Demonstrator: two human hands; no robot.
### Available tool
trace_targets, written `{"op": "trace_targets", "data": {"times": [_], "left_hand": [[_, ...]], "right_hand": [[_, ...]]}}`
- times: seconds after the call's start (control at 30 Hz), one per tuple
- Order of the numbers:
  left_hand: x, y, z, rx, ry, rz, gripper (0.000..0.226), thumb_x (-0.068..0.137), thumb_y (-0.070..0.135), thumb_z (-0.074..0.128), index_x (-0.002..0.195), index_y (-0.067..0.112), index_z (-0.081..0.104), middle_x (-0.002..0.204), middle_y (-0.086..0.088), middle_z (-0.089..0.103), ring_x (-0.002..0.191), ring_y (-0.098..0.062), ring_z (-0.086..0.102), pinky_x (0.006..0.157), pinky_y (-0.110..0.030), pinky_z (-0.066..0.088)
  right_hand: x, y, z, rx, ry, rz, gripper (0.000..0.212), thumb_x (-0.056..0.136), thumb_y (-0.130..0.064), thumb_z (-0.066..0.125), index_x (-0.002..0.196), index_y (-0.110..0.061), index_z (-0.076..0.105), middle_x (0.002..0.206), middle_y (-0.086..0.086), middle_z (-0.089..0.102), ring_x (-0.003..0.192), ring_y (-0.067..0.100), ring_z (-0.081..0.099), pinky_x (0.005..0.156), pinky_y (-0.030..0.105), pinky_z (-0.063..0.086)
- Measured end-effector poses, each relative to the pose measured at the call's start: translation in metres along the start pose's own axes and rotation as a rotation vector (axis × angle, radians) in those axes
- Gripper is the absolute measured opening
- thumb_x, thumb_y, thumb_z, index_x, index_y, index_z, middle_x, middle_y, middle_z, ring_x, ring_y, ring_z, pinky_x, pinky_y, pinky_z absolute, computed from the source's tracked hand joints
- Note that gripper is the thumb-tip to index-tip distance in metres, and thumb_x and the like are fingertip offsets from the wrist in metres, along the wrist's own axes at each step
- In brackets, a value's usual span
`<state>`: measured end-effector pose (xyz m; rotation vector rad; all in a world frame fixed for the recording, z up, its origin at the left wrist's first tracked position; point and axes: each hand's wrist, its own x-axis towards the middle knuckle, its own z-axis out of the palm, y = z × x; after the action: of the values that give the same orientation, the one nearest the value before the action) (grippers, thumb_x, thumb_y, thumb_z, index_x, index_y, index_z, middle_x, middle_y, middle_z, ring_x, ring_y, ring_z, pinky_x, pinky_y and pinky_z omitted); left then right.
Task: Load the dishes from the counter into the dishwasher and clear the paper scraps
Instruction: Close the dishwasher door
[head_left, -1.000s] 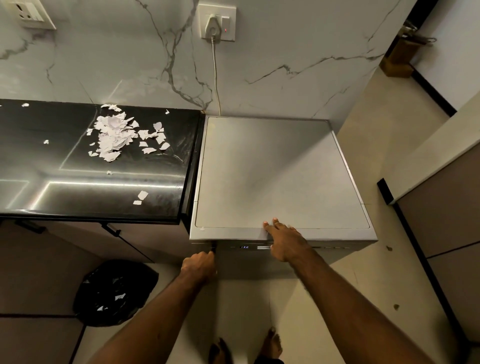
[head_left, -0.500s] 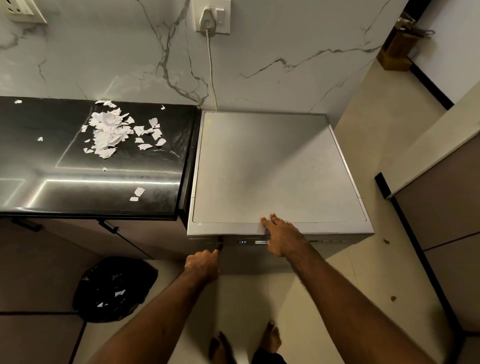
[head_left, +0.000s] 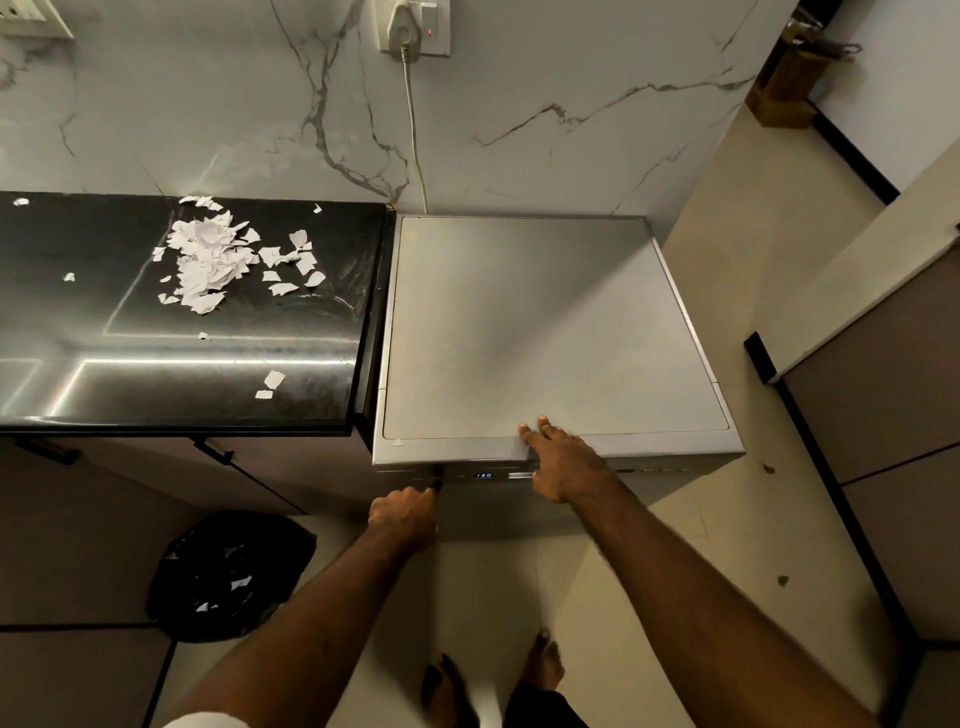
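Note:
The silver dishwasher (head_left: 545, 322) stands against the marble wall, its door closed and a small lit display on its front panel. My left hand (head_left: 405, 514) is curled, its fingertip on a dark button at the panel's left end. My right hand (head_left: 561, 462) rests flat over the dishwasher's front top edge, fingers spread on the lid. A pile of white paper scraps (head_left: 213, 265) lies on the black counter (head_left: 156, 384) to the left, with a few loose bits nearer the front. No dishes are visible.
A black rubbish bag (head_left: 228, 577) with a few scraps in it sits on the floor below the counter. A power cord (head_left: 415, 130) runs from a wall socket down behind the dishwasher. Cabinets stand at the right; my bare feet are on the tiled floor.
Both hands stay on the dishwasher front. The view has shifted slightly; nothing else moved.

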<state>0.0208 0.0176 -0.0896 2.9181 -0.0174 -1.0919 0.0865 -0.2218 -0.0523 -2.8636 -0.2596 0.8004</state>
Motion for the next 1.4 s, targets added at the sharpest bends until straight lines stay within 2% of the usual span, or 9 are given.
{"op": "trace_targets", "data": {"times": [0.43,0.6,0.7,0.83,0.93,1.03,1.13,1.23,1.4], "left_hand": [[0.004,0.009,-0.018,0.021,-0.066,0.005,0.062,0.090,0.051,0.066,0.144,0.026,0.050,0.140,-0.006,0.055,0.128,-0.029,0.055,0.102,-0.047,0.048],[-0.007,0.043,-0.046,-0.020,0.240,0.180,0.032,0.098,0.042,0.054,0.120,0.022,0.066,0.121,-0.008,0.066,0.104,-0.027,0.066,0.080,-0.041,0.053],[-0.010,0.069,-0.056,-0.079,0.401,0.287,0.042,0.100,0.036,0.057,0.139,0.021,0.052,0.136,-0.005,0.056,0.110,-0.024,0.063,0.080,-0.038,0.055],[-0.009,0.097,-0.061,-0.019,0.332,0.269,0.065,0.098,0.028,0.060,0.156,0.025,0.031,0.150,-0.004,0.049,0.121,-0.028,0.060,0.090,-0.044,0.056],[-0.014,0.124,-0.071,0.092,0.289,0.233,0.075,0.101,0.027,0.055,0.161,0.037,0.013,0.133,-0.009,0.060,0.111,-0.029,0.063,0.079,-0.041,0.052],[-0.015,0.151,-0.084,0.238,0.244,0.244,0.086,0.099,0.022,0.057,0.161,0.040,0.000,0.127,-0.012,0.062,0.111,-0.030,0.063,0.076,-0.038,0.049],[-0.009,0.171,-0.086,0.327,0.216,0.233,0.083,0.102,0.022,0.055,0.163,0.035,-0.001,0.129,-0.013,0.060,0.111,-0.027,0.061,0.083,-0.037,0.050],[-0.001,0.181,-0.087,0.349,0.148,0.193,0.088,0.101,0.024,0.058,0.162,0.037,-0.005,0.132,-0.013,0.058,0.115,-0.027,0.060,0.088,-0.037,0.050],[-0.002,0.186,-0.097,0.282,0.043,0.115,0.102,0.092,0.029,0.073,0.160,0.044,-0.001,0.139,-0.014,0.054,0.128,-0.031,0.055,0.096,-0.040,0.048]], "right_hand": [[-0.001,0.002,0.000,-0.003,0.008,-0.013,0.087,0.096,-0.018,0.063,0.165,-0.031,0.012,0.173,0.004,0.002,0.158,0.027,0.014,0.126,0.038,0.015],[-0.005,0.003,0.000,-0.006,0.013,-0.023,0.086,0.096,-0.019,0.063,0.165,-0.031,0.012,0.173,0.004,0.002,0.157,0.028,0.016,0.126,0.040,0.018],[-0.005,0.008,0.001,0.005,0.021,-0.034,0.084,0.098,-0.018,0.063,0.165,-0.033,0.014,0.173,0.002,0.004,0.157,0.029,0.018,0.125,0.043,0.022],[-0.014,0.026,0.001,0.187,0.133,-0.085,0.063,0.101,-0.024,0.061,0.158,-0.028,0.036,0.167,0.002,0.030,0.147,0.028,0.039,0.119,0.044,0.038],[-0.036,0.059,0.006,0.298,0.398,-0.035,0.033,0.103,-0.024,0.057,0.136,-0.024,0.057,0.135,-0.004,0.057,0.116,0.019,0.061,0.099,0.038,0.054],[-0.057,0.107,0.021,0.333,0.382,0.045,0.006,0.101,-0.029,0.054,0.104,-0.030,0.060,0.104,-0.005,0.062,0.093,0.017,0.063,0.084,0.038,0.057],[-0.074,0.155,0.035,0.337,0.225,0.184,0.011,0.102,-0.031,0.054,0.095,-0.026,0.060,0.094,0.000,0.063,0.089,0.020,0.063,0.080,0.036,0.055],[-0.075,0.195,0.051,0.291,0.087,0.315,0.029,0.102,-0.035,0.057,0.126,-0.017,0.060,0.118,0.008,0.066,0.105,0.023,0.064,0.084,0.032,0.052],[-0.063,0.230,0.063,0.358,0.027,0.318,0.081,0.097,-0.032,0.066,0.162,-0.020,0.020,0.141,0.015,0.058,0.124,0.034,0.061,0.099,0.040,0.052]]}}
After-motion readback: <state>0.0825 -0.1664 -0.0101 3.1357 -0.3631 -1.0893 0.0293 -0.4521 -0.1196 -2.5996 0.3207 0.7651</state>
